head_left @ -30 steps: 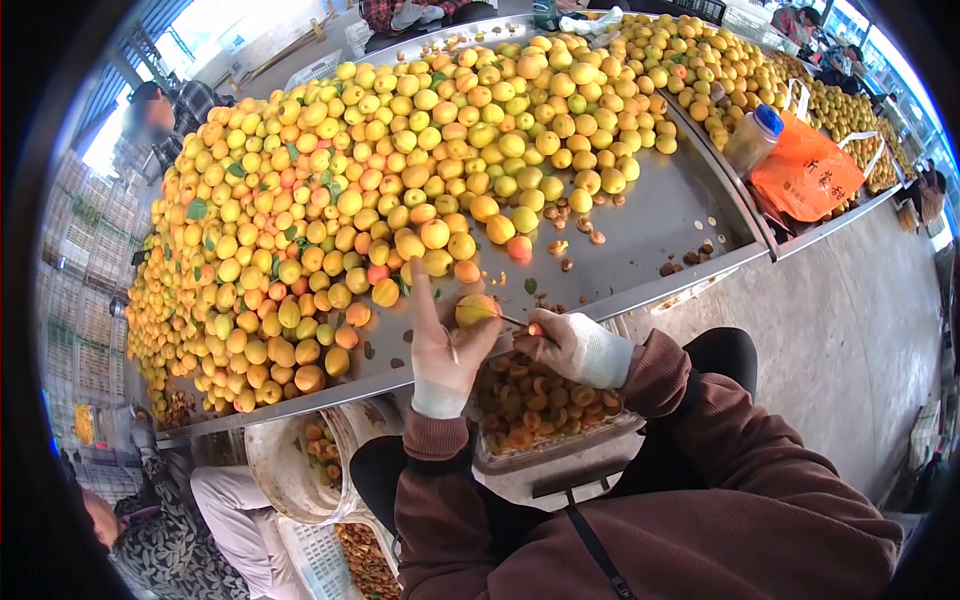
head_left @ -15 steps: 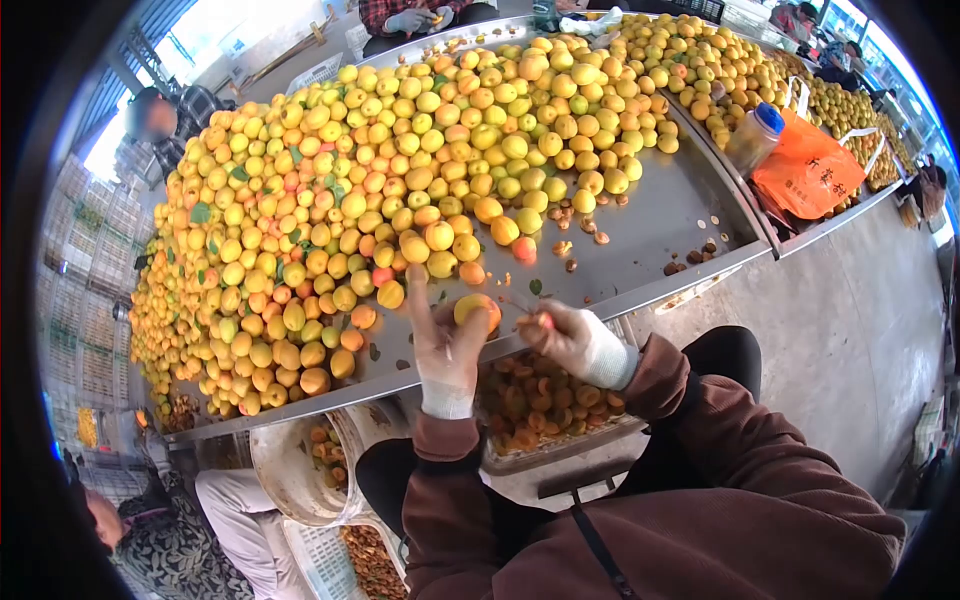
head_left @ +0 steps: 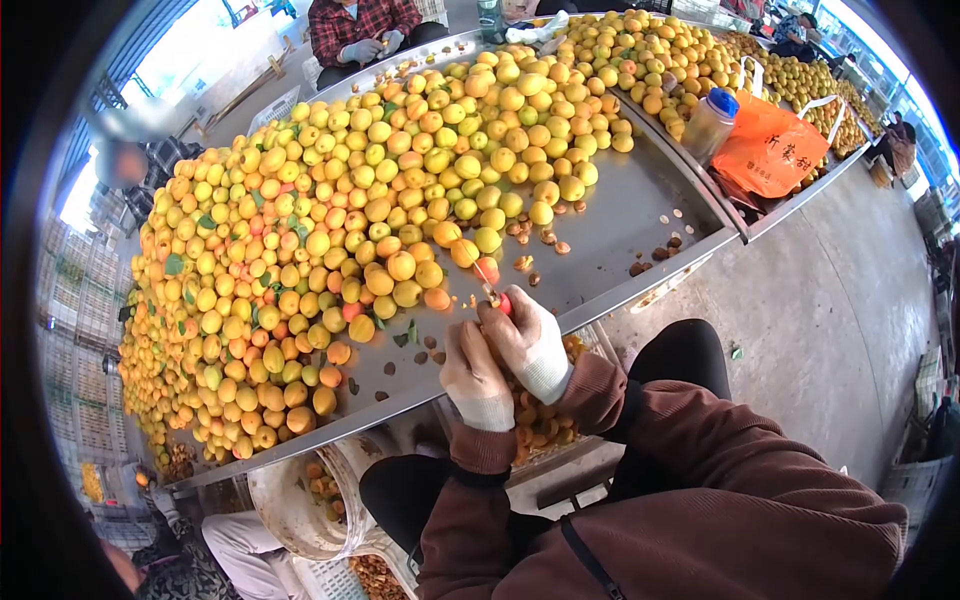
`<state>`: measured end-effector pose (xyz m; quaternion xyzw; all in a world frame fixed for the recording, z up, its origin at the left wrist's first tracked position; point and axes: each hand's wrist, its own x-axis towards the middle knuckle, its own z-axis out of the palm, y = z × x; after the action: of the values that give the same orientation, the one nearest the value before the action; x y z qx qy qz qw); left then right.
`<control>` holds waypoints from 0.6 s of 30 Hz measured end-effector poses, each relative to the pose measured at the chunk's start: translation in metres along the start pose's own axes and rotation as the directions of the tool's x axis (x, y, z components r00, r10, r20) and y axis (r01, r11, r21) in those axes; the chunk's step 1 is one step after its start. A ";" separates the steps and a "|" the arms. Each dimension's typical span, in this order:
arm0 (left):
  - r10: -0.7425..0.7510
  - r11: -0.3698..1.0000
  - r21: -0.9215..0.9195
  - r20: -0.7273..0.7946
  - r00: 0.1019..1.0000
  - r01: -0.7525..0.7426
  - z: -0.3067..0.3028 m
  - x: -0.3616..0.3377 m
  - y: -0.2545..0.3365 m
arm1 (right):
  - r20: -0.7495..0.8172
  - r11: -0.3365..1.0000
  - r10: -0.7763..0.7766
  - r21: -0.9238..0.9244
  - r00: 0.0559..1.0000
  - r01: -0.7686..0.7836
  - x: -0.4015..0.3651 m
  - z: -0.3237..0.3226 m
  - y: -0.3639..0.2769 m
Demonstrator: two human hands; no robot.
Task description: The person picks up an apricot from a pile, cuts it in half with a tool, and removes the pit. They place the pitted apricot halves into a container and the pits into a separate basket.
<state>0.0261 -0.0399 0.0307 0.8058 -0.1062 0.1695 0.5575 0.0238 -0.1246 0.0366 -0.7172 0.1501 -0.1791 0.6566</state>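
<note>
Both my hands wear white gloves and meet at the near edge of the metal table (head_left: 640,215). My left hand (head_left: 473,378) is closed around an apricot (head_left: 470,338), of which only a sliver of orange shows between the hands. My right hand (head_left: 528,338) grips a small knife with a red handle (head_left: 496,296), its blade pointing up and away over the table. Directly under the hands sits a tray of halved apricots (head_left: 545,425), mostly hidden by my sleeves.
A big heap of yellow-orange apricots (head_left: 350,190) covers the table, with loose pits (head_left: 540,240) near its edge. A blue-capped bottle (head_left: 708,122) and orange bag (head_left: 770,150) stand at right. A bucket (head_left: 290,490) sits below left. Other people work at the far side (head_left: 350,25) and lower left (head_left: 190,570).
My hands have come together over the table edge; the apricot, earlier held up in plain sight by my left hand, is now covered. The knife tip has swung upward.
</note>
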 end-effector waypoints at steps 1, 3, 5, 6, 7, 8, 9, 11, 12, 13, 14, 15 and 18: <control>-0.029 0.998 -0.047 -0.012 1.000 0.028 0.002 -0.003 0.001 | -0.004 1.000 -0.002 0.000 1.000 0.002 0.001 -0.001 -0.001; -0.147 0.980 -0.130 0.030 0.989 0.150 0.003 -0.009 0.001 | 0.010 0.992 -0.029 -0.122 1.000 0.030 0.000 -0.004 -0.009; -0.177 0.973 -0.143 0.051 0.983 0.183 0.005 -0.012 -0.004 | 0.023 0.974 -0.112 -0.194 0.993 0.114 -0.001 -0.005 -0.006; -0.207 0.964 -0.154 0.069 0.976 0.215 0.005 -0.014 -0.009 | 0.044 0.945 -0.193 -0.262 0.980 0.198 -0.003 -0.006 -0.004; -0.214 0.963 -0.154 0.067 0.975 0.222 0.007 -0.015 -0.017 | 0.050 0.944 -0.189 -0.264 0.981 0.195 -0.003 -0.006 -0.002; -0.341 0.860 -0.356 0.131 0.931 0.366 0.009 -0.016 -0.029 | 0.088 0.918 -0.238 -0.304 0.967 0.253 -0.003 -0.007 0.001; -0.444 0.693 -0.530 0.220 0.869 0.488 0.011 -0.016 -0.042 | 0.129 0.887 -0.283 -0.342 0.950 0.311 -0.003 -0.009 0.003; -0.571 0.320 -0.672 0.425 0.702 0.668 0.013 -0.016 -0.069 | 0.213 0.816 -0.395 -0.366 0.894 0.448 -0.005 -0.014 0.004; -0.568 -0.105 -0.675 0.644 0.512 0.731 0.013 -0.020 -0.080 | 0.289 0.729 -0.498 -0.371 0.818 0.575 -0.006 -0.017 0.005; -0.462 -0.180 -0.632 0.731 0.503 0.754 0.011 -0.022 -0.075 | 0.326 0.685 -0.537 -0.370 0.778 0.628 -0.007 -0.019 0.006; -0.472 -0.189 -0.630 0.731 0.493 0.754 0.011 -0.024 -0.070 | 0.331 0.693 -0.524 -0.371 0.785 0.619 -0.008 -0.022 0.009; -0.541 -0.147 -0.581 0.724 0.427 0.800 0.010 -0.020 -0.065 | 0.302 0.749 -0.503 -0.316 0.810 0.583 -0.007 -0.024 0.014; -0.642 0.362 -0.345 0.581 0.500 0.866 -0.013 -0.005 -0.016 | 0.128 0.983 -0.059 0.180 0.990 0.035 0.000 -0.023 0.016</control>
<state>0.0249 -0.0222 0.0195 0.5525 0.1392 -0.3003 0.7649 0.0135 -0.1463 0.0219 -0.6694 0.0724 -0.1592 0.7220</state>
